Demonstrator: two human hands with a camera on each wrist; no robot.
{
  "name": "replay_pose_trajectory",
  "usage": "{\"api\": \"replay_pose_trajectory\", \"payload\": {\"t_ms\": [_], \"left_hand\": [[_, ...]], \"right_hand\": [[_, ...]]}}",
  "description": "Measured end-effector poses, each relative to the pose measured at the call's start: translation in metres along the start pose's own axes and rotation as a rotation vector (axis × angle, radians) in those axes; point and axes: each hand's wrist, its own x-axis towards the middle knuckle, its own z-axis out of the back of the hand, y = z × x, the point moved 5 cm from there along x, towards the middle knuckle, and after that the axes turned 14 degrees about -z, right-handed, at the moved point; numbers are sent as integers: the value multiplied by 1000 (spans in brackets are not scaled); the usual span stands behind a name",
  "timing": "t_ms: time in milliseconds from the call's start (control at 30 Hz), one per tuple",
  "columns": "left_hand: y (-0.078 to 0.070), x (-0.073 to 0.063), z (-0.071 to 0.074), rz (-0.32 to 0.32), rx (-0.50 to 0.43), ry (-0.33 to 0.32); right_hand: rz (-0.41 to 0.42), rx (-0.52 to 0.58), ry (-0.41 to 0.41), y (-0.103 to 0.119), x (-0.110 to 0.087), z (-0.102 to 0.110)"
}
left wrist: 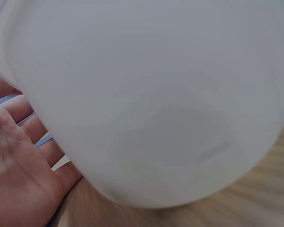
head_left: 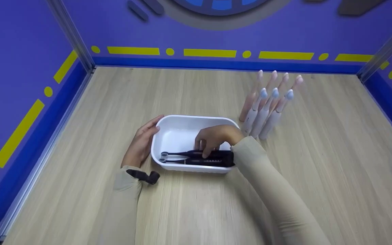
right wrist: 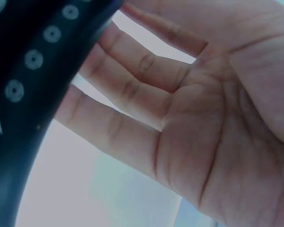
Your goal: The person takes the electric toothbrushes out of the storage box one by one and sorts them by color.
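A white plastic tub (head_left: 174,137) sits on the table in front of me. My left hand (head_left: 141,143) holds its left end, thumb at the rim and fingers along the outer wall (left wrist: 132,94). Inside, black electric toothbrushes lie side by side along the near wall, heads to the left. My right hand (head_left: 214,136) reaches in over the right end and grips the handle of the farther black toothbrush (head_left: 194,153). Its fingers (right wrist: 118,127) meet a black handle (right wrist: 19,109) in the right wrist view. Another black toothbrush (head_left: 199,162) lies nearest the front wall.
Just right of the tub stand three white electric toothbrushes (head_left: 261,119) with pale blue heads. Several pink ones (head_left: 248,105) stand upright behind them. Blue panels (head_left: 209,63) wall the wooden table (head_left: 335,153) at the back and sides. A black wrist camera (head_left: 148,177) sits on the left sleeve.
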Motion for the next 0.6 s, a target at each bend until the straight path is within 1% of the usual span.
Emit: {"api": "replay_pose_trajectory", "payload": {"t_ms": [267, 600], "left_hand": [[3, 1, 2, 10, 26, -10], [3, 1, 1, 10, 4, -27]], "right_hand": [[17, 13, 17, 0, 0, -1], [43, -5, 11, 1, -1, 1]]}}
